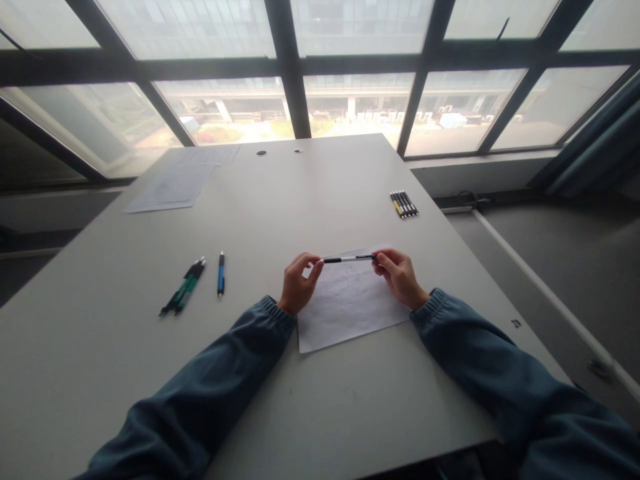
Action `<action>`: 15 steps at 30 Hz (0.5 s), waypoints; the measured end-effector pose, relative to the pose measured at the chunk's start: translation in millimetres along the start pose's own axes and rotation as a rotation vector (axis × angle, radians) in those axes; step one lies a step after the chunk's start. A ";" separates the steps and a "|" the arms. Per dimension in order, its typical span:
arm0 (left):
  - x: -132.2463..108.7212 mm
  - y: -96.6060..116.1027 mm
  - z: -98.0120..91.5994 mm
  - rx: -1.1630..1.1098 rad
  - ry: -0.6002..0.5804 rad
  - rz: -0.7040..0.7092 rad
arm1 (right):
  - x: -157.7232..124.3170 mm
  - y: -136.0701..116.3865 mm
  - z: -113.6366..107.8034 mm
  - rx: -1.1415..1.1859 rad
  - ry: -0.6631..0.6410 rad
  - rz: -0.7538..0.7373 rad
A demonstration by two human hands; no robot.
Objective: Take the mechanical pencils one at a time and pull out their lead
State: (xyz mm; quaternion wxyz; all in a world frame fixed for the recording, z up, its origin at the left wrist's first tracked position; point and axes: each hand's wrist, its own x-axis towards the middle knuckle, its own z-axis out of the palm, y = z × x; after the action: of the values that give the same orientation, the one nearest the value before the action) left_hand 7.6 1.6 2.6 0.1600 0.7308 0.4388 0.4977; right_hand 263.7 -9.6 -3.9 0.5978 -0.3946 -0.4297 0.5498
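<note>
Both hands are holding a pen [349, 259] level above the paper sheet [350, 307]: left hand [299, 283] and right hand [399, 275] fingers pinching opposite ends. Judged step: pulling it apart or checking; next move calls for steady opposed grip.

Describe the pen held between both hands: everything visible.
The slim pen with a white barrel and black ends lies level, roughly side to side, held just above the white sheet of paper on the grey table. The left hand pinches one dark end with its fingertips; the right hand pinches the other. The barrel looks like smooth plastic. It appears whole; tip and clip details are too small to tell. Nothing else touches it.
</note>
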 end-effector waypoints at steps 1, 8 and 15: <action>0.0 -1.0 0.1 -0.007 0.005 -0.008 | 0.0 0.3 -0.2 -0.049 0.001 -0.025; -0.1 -5.0 0.0 -0.041 0.050 -0.053 | -0.1 1.1 1.3 -0.302 0.021 -0.117; 0.9 -4.2 -1.1 -0.036 0.053 -0.070 | 2.1 6.5 -0.4 -0.391 0.026 -0.174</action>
State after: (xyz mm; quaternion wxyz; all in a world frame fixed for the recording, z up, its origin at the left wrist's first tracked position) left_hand 4.8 4.5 0.9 0.1785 0.6987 0.4592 0.5187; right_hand 262.0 -7.0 -10.0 0.5604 -0.4716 -0.5529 0.3973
